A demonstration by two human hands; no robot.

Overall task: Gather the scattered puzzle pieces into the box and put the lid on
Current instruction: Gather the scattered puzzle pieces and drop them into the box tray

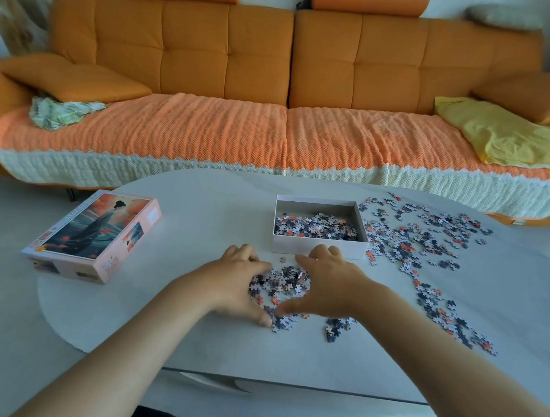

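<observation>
An open white box point(320, 248) stands mid-table with a layer of puzzle pieces inside. Just in front of it lies a small heap of pieces point(282, 283). My left hand point(238, 281) and my right hand point(330, 283) cup this heap from either side, fingers curved around it and thumbs nearly meeting at its near edge. Many scattered pieces point(418, 246) cover the table to the right of the box and trail toward the near right. The lid point(92, 235), printed with a picture of a robed figure, lies flat at the left of the table.
The pale oval table point(175, 332) has its near edge close to me. An orange sofa point(287, 77) with a yellow cloth point(509, 134) runs behind the table. A few stray pieces point(336, 328) lie near my right wrist.
</observation>
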